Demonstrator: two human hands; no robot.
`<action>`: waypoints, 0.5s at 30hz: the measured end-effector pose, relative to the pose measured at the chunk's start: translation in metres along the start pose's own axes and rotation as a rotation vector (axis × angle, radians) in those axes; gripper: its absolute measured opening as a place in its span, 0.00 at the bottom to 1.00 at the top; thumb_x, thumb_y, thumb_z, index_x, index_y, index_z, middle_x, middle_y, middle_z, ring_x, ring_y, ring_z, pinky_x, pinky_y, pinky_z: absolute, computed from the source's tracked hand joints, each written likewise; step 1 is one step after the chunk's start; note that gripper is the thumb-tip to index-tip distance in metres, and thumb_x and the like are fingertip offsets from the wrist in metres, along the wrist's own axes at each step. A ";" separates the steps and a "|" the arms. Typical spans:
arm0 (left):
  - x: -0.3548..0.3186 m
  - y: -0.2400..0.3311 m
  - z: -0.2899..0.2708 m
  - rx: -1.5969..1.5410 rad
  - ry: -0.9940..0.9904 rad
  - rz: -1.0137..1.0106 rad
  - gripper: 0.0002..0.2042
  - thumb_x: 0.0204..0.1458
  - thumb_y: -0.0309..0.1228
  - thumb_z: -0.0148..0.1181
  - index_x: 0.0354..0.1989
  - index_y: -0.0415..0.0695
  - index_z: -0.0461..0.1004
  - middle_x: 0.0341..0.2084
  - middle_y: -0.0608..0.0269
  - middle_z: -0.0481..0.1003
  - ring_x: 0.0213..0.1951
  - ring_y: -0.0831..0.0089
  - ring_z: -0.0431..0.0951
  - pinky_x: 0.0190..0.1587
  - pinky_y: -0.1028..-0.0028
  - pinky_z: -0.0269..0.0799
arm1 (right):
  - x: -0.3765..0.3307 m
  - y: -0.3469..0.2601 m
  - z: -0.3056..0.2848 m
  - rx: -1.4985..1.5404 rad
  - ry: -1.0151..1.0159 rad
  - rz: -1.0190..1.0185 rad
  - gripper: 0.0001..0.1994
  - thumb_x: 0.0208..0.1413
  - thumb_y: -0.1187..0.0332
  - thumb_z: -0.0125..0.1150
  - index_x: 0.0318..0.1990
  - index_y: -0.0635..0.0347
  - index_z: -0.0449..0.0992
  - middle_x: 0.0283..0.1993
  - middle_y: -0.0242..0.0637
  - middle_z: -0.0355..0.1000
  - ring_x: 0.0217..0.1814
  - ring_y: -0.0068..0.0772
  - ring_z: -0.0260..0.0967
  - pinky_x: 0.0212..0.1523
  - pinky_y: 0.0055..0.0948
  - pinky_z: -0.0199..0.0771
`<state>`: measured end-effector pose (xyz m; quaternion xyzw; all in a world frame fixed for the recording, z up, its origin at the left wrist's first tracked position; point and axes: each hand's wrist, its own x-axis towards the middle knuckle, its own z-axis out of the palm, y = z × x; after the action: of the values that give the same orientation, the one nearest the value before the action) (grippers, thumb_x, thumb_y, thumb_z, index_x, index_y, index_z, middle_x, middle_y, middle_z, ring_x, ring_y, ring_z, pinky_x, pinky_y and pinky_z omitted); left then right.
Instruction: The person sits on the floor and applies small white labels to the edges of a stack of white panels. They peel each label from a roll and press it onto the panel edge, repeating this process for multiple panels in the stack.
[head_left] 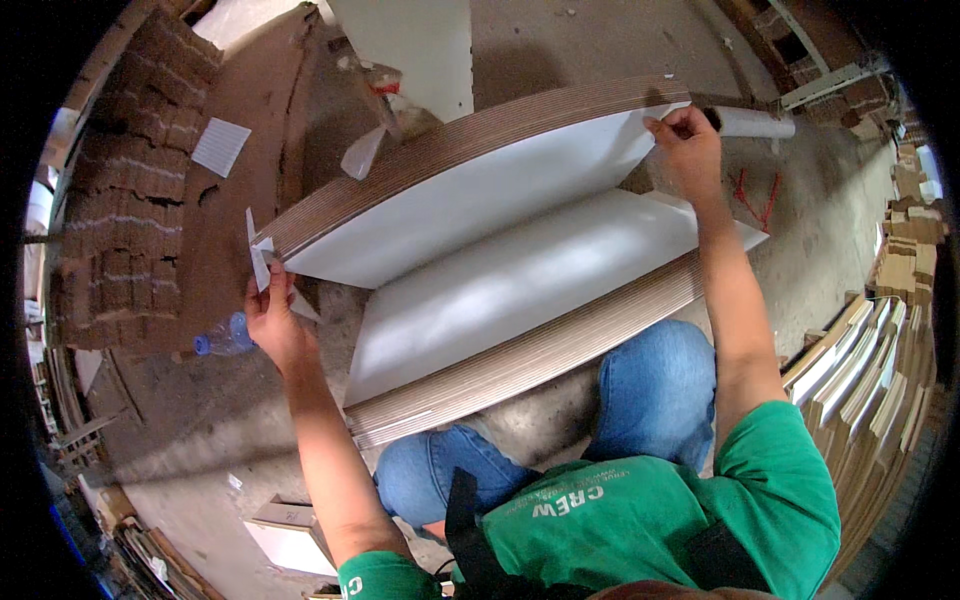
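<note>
My left hand [277, 315] pinches the left end of a white-faced cardboard sheet [480, 203], where a bent white flap sticks up. At the far right corner, the fingers of my right hand [690, 145] are closed on the same sheet's edge. This sheet's white face slopes toward me, against a far stack of brown corrugated cardboard [470, 128] whose layered edges show along the top. Between that stack and my knees lies a second stack of cardboard sheets [530, 375], its white top sheet [500, 295] facing up.
A blue-capped plastic bottle [228, 336] lies beside my left hand. Tall bundles of brown cardboard [135, 190] stand at the left; more cardboard sheets [865, 370] are stacked at the right. Red string [762, 203] and a white roll [757, 124] lie past my right arm.
</note>
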<state>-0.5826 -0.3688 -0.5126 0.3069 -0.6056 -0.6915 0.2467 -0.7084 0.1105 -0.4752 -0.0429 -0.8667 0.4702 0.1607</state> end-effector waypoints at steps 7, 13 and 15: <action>-0.008 0.005 -0.018 -0.002 -0.125 0.097 0.23 0.44 0.25 0.60 0.50 0.33 0.62 0.39 0.58 0.72 0.43 0.71 0.71 0.44 0.78 0.62 | -0.001 -0.018 -0.010 0.555 -0.243 0.036 0.08 0.46 0.80 0.58 0.34 0.61 0.69 0.38 0.32 0.68 0.40 0.25 0.67 0.44 0.23 0.68; -0.028 0.032 -0.011 -0.008 -0.209 -0.063 0.22 0.42 0.22 0.58 0.48 0.33 0.62 0.37 0.59 0.72 0.42 0.72 0.71 0.44 0.78 0.63 | -0.009 -0.014 0.010 0.223 -0.175 -0.098 0.10 0.41 0.78 0.61 0.33 0.60 0.68 0.34 0.34 0.71 0.38 0.26 0.69 0.40 0.24 0.71; -0.019 0.032 -0.007 0.007 -0.197 -0.077 0.21 0.42 0.23 0.60 0.46 0.34 0.63 0.36 0.60 0.72 0.40 0.73 0.72 0.42 0.78 0.64 | -0.007 -0.003 0.023 0.088 -0.115 -0.139 0.11 0.40 0.78 0.60 0.33 0.60 0.68 0.34 0.35 0.70 0.38 0.28 0.69 0.38 0.25 0.72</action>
<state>-0.5654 -0.3653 -0.4789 0.2613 -0.6170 -0.7252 0.1583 -0.7088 0.0889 -0.4860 0.0516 -0.8540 0.4972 0.1446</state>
